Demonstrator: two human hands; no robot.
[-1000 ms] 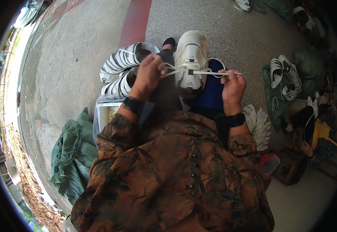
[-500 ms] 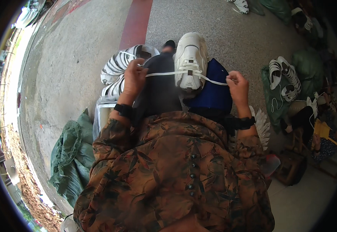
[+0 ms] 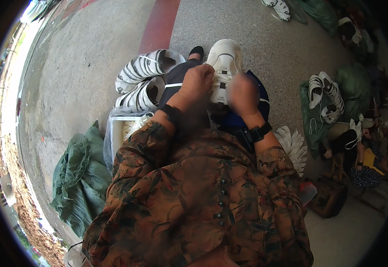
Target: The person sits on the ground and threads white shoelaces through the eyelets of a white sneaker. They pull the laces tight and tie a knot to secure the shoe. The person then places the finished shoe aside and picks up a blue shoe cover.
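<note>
A white sneaker [image 3: 224,55] rests across my lap, toe pointing away, between the dark-clad left leg and a blue cloth [image 3: 265,89]. My left hand [image 3: 198,80] is closed, its fingertips pinched together at the shoe's left edge. From it a flat white shoelace [image 3: 172,85] trails left over the dark trouser leg. My right hand [image 3: 243,94] is at the shoe's right side, over the lacing; motion blur smears its fingers. A short stretch of lace shows just right of that hand. The hands cover part of the lacing.
Several white-and-black striped shoes [image 3: 142,69] lie at my left, above a plastic-lined box [image 3: 118,129]. A green sack [image 3: 80,173] sits lower left. White laces [image 3: 293,149] fan out at my right. Farther right, more shoes [image 3: 327,93] lie on green sacking, near another person [image 3: 363,151].
Both hands have come inward from wide apart to the shoe's two sides. The lace that stretched out between them now trails past the hands.
</note>
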